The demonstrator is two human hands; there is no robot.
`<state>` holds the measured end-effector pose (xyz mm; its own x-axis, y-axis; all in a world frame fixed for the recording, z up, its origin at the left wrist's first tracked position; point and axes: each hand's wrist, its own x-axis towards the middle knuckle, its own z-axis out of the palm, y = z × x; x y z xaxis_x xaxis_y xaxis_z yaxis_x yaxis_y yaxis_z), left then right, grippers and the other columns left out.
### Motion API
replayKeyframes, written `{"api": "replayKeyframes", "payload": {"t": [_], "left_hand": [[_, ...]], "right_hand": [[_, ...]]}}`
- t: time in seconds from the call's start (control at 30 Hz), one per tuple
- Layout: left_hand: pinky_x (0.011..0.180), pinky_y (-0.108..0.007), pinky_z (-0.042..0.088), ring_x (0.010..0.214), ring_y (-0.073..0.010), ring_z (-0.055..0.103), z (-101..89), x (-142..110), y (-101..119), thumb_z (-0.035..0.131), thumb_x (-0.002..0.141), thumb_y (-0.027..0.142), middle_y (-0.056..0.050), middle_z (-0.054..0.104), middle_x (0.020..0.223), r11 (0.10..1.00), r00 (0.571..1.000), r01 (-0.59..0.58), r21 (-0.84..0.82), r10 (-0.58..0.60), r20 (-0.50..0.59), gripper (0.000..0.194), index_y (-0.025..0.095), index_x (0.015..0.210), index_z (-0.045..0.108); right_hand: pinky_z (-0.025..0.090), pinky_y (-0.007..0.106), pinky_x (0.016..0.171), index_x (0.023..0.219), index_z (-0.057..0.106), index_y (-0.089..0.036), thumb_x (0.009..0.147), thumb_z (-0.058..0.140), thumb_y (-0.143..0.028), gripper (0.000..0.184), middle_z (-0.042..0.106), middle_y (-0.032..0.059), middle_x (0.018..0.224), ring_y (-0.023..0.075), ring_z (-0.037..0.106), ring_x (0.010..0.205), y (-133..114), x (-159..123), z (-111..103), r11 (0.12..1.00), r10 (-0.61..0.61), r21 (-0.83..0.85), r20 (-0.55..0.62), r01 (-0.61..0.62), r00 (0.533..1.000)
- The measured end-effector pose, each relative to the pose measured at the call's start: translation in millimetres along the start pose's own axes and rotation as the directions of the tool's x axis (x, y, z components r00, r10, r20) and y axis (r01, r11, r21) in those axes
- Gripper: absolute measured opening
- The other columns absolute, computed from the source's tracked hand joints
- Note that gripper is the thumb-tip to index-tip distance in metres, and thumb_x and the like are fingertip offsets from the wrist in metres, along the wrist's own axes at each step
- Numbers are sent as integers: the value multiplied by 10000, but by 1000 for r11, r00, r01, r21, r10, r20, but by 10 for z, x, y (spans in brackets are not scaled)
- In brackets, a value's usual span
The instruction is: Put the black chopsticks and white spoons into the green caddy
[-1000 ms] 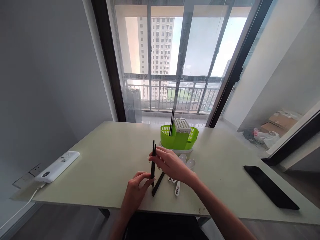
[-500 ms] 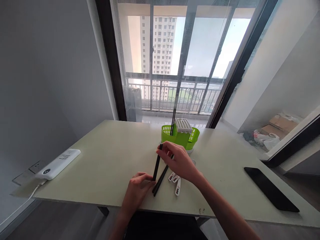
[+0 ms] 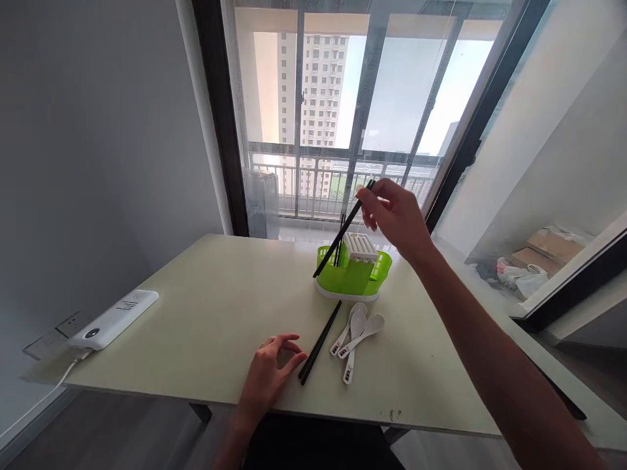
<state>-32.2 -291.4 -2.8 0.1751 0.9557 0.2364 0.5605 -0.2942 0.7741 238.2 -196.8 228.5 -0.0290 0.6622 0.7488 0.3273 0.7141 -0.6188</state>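
My right hand (image 3: pixel 399 219) is raised, pinching black chopsticks (image 3: pixel 343 228) near their upper ends. They slant down to the left, and their lower tips show in front of the left side of a green utensil holder (image 3: pixel 360 277) with a white ribbed top. Other dark chopsticks stand upright in the holder's left compartment. On the table, my left hand (image 3: pixel 268 372) rests with thumb and fingers apart, holding nothing. Its thumb tip is beside black chopsticks (image 3: pixel 322 341) lying on the tabletop. White spoons (image 3: pixel 357 320) overlap in a small pile right of them.
A white power strip (image 3: pixel 115 320) with a cable lies at the table's left edge. A black flat object (image 3: pixel 563 395) is partly hidden behind my right forearm. Beyond the pale table (image 3: pixel 235 287) stands a glass sliding door. Cardboard boxes (image 3: pixel 553 251) and bags lie on the floor at right.
My right hand has lifted the chopsticks up and forward, from beside my left hand to the holder. My left hand has let go of their lower end and spread its fingers. The spoons are uncovered.
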Motion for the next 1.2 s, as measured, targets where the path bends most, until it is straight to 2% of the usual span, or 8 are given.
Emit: {"api": "replayKeyframes", "payload": {"t": [0.13,0.27,0.43,0.67,0.83,1.0,1.1,1.2], "left_hand": [[971,-400,509,1038,-241,694,-1,-11,-6,672,892,463,-6,780,965,1000,1000,8,4,-8,4,307,283,1141,677],[938,-380,525,1015,-233,697,-10,-29,12,651,908,472,-8,774,985,1000,1000,26,11,-26,15,295,283,1132,675],[914,-371,539,1004,-231,699,-19,-36,25,633,918,474,-10,771,979,1000,1000,22,18,-22,16,277,290,1120,682],[952,-384,530,1013,-222,700,-5,-32,-29,643,919,441,-10,764,981,1000,1000,2,5,-2,19,235,284,1086,696],[947,-384,536,1001,-219,704,4,-28,-62,632,927,442,-16,759,986,1000,1000,-5,12,5,21,238,280,1086,703],[942,-379,533,1006,-217,696,9,-18,-55,634,929,427,-12,758,989,998,1000,-25,51,25,14,214,275,1060,708],[938,-394,526,1010,-228,677,0,-16,8,661,909,442,-16,745,978,989,997,-70,132,67,32,206,263,1000,707],[931,-420,518,1023,-256,645,-2,-19,66,726,848,482,-35,718,990,965,990,-138,222,126,70,269,249,978,693]], "right_hand": [[416,255,501,794,529,-225,948,616,-529,352,582,-32,683,97,538,493,413,369,-36,984,-31,-179,-109,11,994],[457,266,576,786,550,-205,968,594,-456,313,641,-10,691,117,600,516,839,520,116,942,69,-325,-44,-79,997],[473,266,629,795,600,-178,965,603,-396,277,697,22,703,128,621,542,1320,568,310,882,282,-414,79,-226,956],[454,259,617,803,641,-160,958,605,-342,242,666,-1,596,142,620,539,1773,441,440,861,355,-432,130,-269,926],[485,282,676,968,658,-136,947,632,-334,201,729,38,733,138,635,558,1682,439,422,859,323,-433,45,-273,945],[490,258,600,1104,593,-156,1011,529,-398,268,733,50,838,107,620,525,1283,364,308,894,248,-371,-60,-252,967],[462,239,516,1031,597,-194,978,560,-514,327,680,8,753,103,593,498,893,73,258,975,156,-163,13,-152,988],[468,241,519,983,615,-224,953,575,-571,350,628,-23,685,109,578,518,493,-397,234,989,146,-22,136,-145,980]]}}
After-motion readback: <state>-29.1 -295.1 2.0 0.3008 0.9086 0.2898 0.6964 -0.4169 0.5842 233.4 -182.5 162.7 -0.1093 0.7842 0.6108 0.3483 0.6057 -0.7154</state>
